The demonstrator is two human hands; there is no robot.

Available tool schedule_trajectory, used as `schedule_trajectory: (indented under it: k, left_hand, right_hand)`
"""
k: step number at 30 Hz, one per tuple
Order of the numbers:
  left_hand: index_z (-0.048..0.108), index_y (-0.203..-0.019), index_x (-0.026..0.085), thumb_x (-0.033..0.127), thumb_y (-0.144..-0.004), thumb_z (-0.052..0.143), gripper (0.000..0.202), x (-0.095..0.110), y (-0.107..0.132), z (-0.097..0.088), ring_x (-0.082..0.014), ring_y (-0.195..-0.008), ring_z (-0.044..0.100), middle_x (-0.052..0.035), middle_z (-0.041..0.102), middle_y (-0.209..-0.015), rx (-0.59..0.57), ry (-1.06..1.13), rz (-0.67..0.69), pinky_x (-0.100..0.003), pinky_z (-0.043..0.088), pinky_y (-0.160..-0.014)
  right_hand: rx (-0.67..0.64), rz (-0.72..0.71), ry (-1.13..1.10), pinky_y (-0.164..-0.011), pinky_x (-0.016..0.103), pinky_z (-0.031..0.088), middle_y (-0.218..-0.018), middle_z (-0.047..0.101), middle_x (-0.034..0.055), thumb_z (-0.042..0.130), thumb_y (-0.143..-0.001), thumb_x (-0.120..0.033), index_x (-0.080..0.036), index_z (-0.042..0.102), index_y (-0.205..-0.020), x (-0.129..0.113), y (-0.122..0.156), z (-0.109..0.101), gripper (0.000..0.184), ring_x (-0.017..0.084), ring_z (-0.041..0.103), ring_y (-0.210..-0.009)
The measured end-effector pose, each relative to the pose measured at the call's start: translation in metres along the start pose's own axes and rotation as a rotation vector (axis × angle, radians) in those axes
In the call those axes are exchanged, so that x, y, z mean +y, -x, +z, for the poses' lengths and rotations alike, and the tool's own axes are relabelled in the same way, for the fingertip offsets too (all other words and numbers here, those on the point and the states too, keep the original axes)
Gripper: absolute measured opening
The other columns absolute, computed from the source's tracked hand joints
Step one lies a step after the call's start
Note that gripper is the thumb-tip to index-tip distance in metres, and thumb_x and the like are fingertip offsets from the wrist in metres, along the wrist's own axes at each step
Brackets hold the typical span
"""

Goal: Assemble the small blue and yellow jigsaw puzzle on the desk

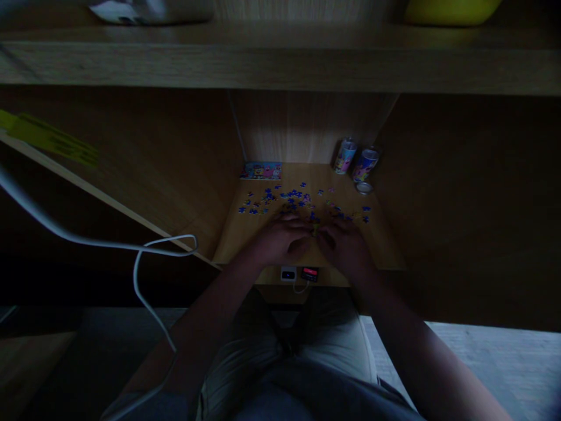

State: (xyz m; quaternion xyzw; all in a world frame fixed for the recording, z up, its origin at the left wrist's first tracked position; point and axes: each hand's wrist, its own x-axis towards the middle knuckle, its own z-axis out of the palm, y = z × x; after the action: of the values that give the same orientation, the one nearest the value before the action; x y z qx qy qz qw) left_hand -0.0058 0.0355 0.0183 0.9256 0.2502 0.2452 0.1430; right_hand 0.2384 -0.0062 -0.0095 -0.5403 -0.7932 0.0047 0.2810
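My left hand [280,238] and my right hand [346,248] rest side by side on a small wooden desk [245,240], fingers curled and meeting over a small yellowish puzzle piece [314,231] pinched between them. Several loose blue puzzle pieces [291,199] lie scattered on the desk just beyond my fingers. The scene is dim, so the exact grip is hard to read.
A colourful picture card [262,171] leans at the back left of the desk. Two printed tubes [356,161] stand at the back right, a round lid [363,187] beside them. A white cable [144,257] hangs at left. A shelf [280,58] runs overhead.
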Motion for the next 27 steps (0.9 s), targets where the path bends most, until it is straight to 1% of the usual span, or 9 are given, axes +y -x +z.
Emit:
schedule_trajectory:
  k: [4,6,8,10,14,15,17,21,27]
  left_hand:
    - [0.078,-0.126,0.031,0.025,-0.103,0.068,0.026,-0.001,0.000,0.001,-0.0265,-0.126,0.069,-0.0023,0.080,-0.133,0.006,-0.004,0.005,-0.051,0.055,-0.112]
    - [0.078,-0.125,0.030,0.024,-0.104,0.067,0.024,-0.002,0.001,0.004,-0.0261,-0.126,0.070,-0.0031,0.079,-0.133,0.039,-0.015,-0.005,-0.050,0.055,-0.113]
    - [0.078,-0.123,0.029,0.021,-0.105,0.064,0.024,-0.003,0.002,0.005,-0.0254,-0.125,0.071,-0.0038,0.079,-0.132,0.102,-0.045,-0.044,-0.049,0.055,-0.113]
    - [0.078,-0.120,0.026,0.016,-0.105,0.062,0.025,-0.006,0.004,0.004,-0.0262,-0.124,0.071,-0.0054,0.079,-0.132,0.229,-0.104,-0.148,-0.049,0.055,-0.113]
    - [0.075,-0.119,0.022,0.007,-0.098,0.059,0.031,-0.016,0.012,-0.005,-0.0293,-0.127,0.068,-0.0108,0.074,-0.130,0.638,-0.192,-0.502,-0.050,0.055,-0.114]
    - [0.074,-0.120,0.020,0.005,-0.096,0.058,0.033,-0.019,0.014,-0.008,-0.0297,-0.127,0.068,-0.0121,0.073,-0.129,0.716,-0.188,-0.570,-0.050,0.056,-0.114]
    - [0.072,-0.121,0.019,0.003,-0.094,0.058,0.035,-0.027,0.019,-0.011,-0.0300,-0.124,0.068,-0.0138,0.072,-0.126,0.801,-0.157,-0.661,-0.049,0.058,-0.112]
    - [0.071,-0.120,0.020,0.004,-0.094,0.059,0.033,-0.040,0.025,-0.011,-0.0284,-0.119,0.071,-0.0125,0.075,-0.124,0.827,-0.084,-0.766,-0.047,0.060,-0.110]
    - [0.072,-0.115,0.022,0.012,-0.101,0.058,0.022,-0.045,0.025,-0.006,-0.0275,-0.119,0.073,-0.0121,0.076,-0.122,0.840,-0.062,-0.752,-0.048,0.059,-0.112]
  right_hand:
    - [0.002,-0.010,-0.001,-0.102,0.046,0.054,-0.113,0.078,0.0110,0.067,-0.103,-0.028,-0.024,0.077,-0.104,0.000,-0.001,-0.001,0.012,0.030,0.070,-0.107]
    - [0.004,-0.002,-0.004,-0.101,0.047,0.054,-0.113,0.077,0.0116,0.066,-0.103,-0.029,-0.023,0.075,-0.106,0.000,-0.001,-0.001,0.011,0.031,0.070,-0.107]
    - [0.009,0.012,-0.016,-0.100,0.047,0.054,-0.112,0.077,0.0121,0.065,-0.104,-0.029,-0.023,0.073,-0.110,0.000,0.000,-0.001,0.013,0.031,0.070,-0.107]
    - [0.018,0.020,-0.033,-0.100,0.048,0.054,-0.113,0.078,0.0126,0.063,-0.104,-0.029,-0.023,0.072,-0.112,0.000,0.001,0.000,0.013,0.031,0.070,-0.108]
    - [0.022,0.032,-0.051,-0.102,0.049,0.054,-0.115,0.078,0.0129,0.061,-0.104,-0.026,-0.024,0.071,-0.109,0.001,0.002,0.001,0.012,0.032,0.069,-0.112]
    - [0.021,0.034,-0.054,-0.102,0.049,0.054,-0.115,0.078,0.0127,0.061,-0.104,-0.026,-0.024,0.071,-0.109,0.002,0.003,0.001,0.012,0.032,0.069,-0.112]
    - [0.023,0.035,-0.057,-0.102,0.049,0.055,-0.117,0.078,0.0127,0.061,-0.104,-0.026,-0.024,0.072,-0.107,0.003,0.003,0.002,0.011,0.032,0.069,-0.112]
    - [0.027,0.033,-0.059,-0.103,0.049,0.055,-0.119,0.078,0.0132,0.061,-0.104,-0.024,-0.024,0.072,-0.104,0.003,0.003,0.003,0.011,0.031,0.070,-0.113]
    - [0.051,0.036,-0.049,-0.102,0.050,0.056,-0.113,0.078,0.0122,0.060,-0.105,-0.025,-0.023,0.073,-0.104,0.002,0.003,0.004,0.013,0.032,0.070,-0.109]
